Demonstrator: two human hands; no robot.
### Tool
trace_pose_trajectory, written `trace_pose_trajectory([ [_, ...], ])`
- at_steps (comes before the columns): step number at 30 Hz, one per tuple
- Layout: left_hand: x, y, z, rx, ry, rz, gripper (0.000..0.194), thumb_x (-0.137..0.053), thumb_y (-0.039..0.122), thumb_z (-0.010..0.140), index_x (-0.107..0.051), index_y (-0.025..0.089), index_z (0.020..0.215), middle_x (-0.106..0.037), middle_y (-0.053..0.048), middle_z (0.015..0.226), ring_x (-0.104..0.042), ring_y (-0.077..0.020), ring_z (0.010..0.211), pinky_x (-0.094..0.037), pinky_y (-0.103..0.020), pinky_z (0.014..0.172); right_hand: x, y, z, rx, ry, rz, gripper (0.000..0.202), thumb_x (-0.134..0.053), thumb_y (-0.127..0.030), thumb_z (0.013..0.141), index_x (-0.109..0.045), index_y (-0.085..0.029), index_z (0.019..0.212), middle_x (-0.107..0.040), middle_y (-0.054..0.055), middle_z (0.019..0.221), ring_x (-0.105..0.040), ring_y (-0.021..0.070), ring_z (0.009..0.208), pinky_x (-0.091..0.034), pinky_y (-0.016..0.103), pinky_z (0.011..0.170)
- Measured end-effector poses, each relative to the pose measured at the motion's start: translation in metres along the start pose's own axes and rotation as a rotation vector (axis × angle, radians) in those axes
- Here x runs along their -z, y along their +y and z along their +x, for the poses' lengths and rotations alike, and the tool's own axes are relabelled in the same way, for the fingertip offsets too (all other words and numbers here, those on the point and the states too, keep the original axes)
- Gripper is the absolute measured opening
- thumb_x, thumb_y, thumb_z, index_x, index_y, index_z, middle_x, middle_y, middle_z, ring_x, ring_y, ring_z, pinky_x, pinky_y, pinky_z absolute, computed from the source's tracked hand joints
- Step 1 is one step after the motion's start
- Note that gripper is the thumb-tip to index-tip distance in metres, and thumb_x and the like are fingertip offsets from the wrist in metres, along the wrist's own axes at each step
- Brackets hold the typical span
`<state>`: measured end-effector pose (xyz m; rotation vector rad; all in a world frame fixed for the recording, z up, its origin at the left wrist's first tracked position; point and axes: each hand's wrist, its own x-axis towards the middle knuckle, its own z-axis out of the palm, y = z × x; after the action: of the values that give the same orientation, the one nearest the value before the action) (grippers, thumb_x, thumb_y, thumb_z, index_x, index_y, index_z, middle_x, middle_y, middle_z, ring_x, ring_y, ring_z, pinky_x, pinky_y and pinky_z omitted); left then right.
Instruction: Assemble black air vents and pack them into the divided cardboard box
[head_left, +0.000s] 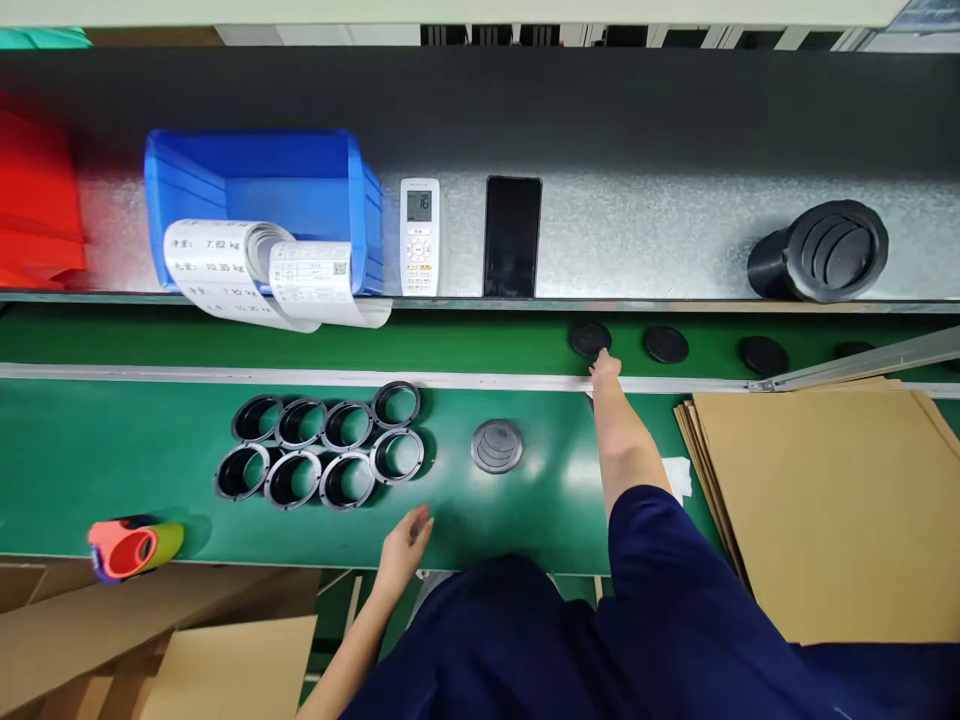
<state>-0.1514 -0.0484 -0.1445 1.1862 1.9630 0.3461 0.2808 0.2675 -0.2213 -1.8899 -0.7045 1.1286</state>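
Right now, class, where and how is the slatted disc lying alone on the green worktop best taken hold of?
I'd pinch the slatted disc by opposite edges of its round outer rim, coming down from above. It lies flat, with bare green worktop around it, so the rim looks reachable; the empty left hand seems well placed.

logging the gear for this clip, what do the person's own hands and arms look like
Both the left hand and the right hand look bare, with no glove to be seen. A dark navy sleeve, short and plain as far as it shows, covers the upper right arm and leaves the forearm uncovered. The left forearm is also bare.
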Motion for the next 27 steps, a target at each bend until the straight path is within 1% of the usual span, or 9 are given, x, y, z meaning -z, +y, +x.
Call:
trace_pose_trajectory([
  [4,0.011,-0.017,-0.011,0.163,0.061,-0.114,0.064,-0.070,0.079,0.059,-0.069,0.023,0.090,-0.079,-0.014,0.108,-0.073,-0.0378,0.108,-0.057,-0.049,0.102,-0.007,-0.014,0.020,-0.267,-0.009,0.243,0.026,-0.058,-0.036,0.104,-0.063,-0.011,0.112,-0.065,0.002,0.093,-0.062,0.0083,0.071,-0.055,0.023,0.063],
  [8,0.014,0.015,-0.012,0.228,0.107,-0.307,0.069,-0.082,0.075,0.051,-0.071,0.020,0.092,-0.078,-0.015,0.110,-0.070,-0.0389,0.115,-0.050,-0.052,0.110,-0.050,-0.029,-0.016,-0.348,-0.146,0.419,0.028,-0.062,-0.034,0.102,-0.055,-0.015,0.083,-0.056,-0.006,0.062,-0.049,0.0035,0.049,-0.047,0.014,0.049],
  [11,0.013,0.066,-0.004,0.217,0.105,-0.625,0.069,-0.091,0.061,0.057,-0.072,0.020,0.109,-0.073,-0.015,0.125,-0.062,-0.0369,0.129,-0.043,-0.053,0.116,-0.083,-0.028,-0.093,-0.381,-0.409,0.502,0.039,-0.077,-0.038,0.091,-0.048,-0.019,0.073,-0.061,-0.003,0.056,-0.054,0.0061,0.048,-0.049,0.015,0.047],
  [14,0.016,0.112,0.007,0.099,0.022,-1.105,0.081,-0.088,0.063,0.065,-0.062,0.029,0.134,-0.061,-0.012,0.146,-0.051,-0.0360,0.141,-0.042,-0.056,0.115,-0.097,-0.016,-0.198,-0.375,-0.853,0.619,0.048,-0.090,-0.047,0.074,-0.050,-0.020,0.075,-0.068,-0.001,0.063,-0.061,0.0093,0.053,-0.052,0.018,0.049],
  [18,0.031,0.139,0.007,-0.051,-0.037,-1.481,0.076,-0.066,0.072,0.083,-0.058,0.025,0.142,-0.060,-0.012,0.145,-0.048,-0.0362,0.143,-0.041,-0.057,0.115,-0.093,-0.002,-0.305,-0.324,-1.297,0.503,0.055,-0.086,-0.065,0.069,-0.058,-0.021,0.087,-0.071,0.002,0.074,-0.064,0.0124,0.061,-0.055,0.023,0.056],
  [20,0.039,0.141,-0.003,-0.095,0.005,-1.562,0.068,-0.058,0.068,0.091,-0.058,0.022,0.142,-0.063,-0.012,0.141,-0.049,-0.0344,0.142,-0.041,-0.054,0.116,-0.090,-0.004,-0.327,-0.149,-1.290,0.329,0.055,-0.070,-0.074,0.080,-0.059,-0.021,0.089,-0.070,0.004,0.077,-0.064,0.0153,0.065,-0.057,0.029,0.061],
  [23,0.050,0.140,-0.025,-0.103,-0.014,-1.632,0.065,-0.047,0.068,0.097,-0.057,0.023,0.143,-0.065,-0.011,0.139,-0.050,-0.0328,0.141,-0.041,-0.055,0.116,-0.085,-0.019,-0.331,0.406,-0.916,0.099,0.054,-0.050,-0.073,0.094,-0.066,-0.021,0.097,-0.069,0.009,0.094,-0.065,0.0226,0.088,-0.058,0.042,0.084],
  [25,0.055,0.138,-0.038,-0.079,-0.078,-1.650,0.068,-0.042,0.072,0.097,-0.058,0.024,0.143,-0.065,-0.011,0.140,-0.050,-0.0327,0.141,-0.041,-0.056,0.116,-0.081,-0.033,-0.328,0.794,-0.722,0.000,0.049,-0.047,-0.065,0.099,-0.070,-0.023,0.112,-0.065,0.012,0.119,-0.057,0.0273,0.116,-0.048,0.050,0.105],
  [27,0.058,0.136,-0.047,-0.061,-0.134,-1.654,0.070,-0.037,0.073,0.098,-0.059,0.023,0.142,-0.065,-0.011,0.140,-0.051,-0.0315,0.141,-0.041,-0.054,0.117,-0.078,-0.043,-0.328,1.061,-0.712,-0.091,0.044,-0.045,-0.057,0.102,-0.072,-0.029,0.122,-0.056,0.011,0.138,-0.045,0.0293,0.133,-0.037,0.054,0.117],
])
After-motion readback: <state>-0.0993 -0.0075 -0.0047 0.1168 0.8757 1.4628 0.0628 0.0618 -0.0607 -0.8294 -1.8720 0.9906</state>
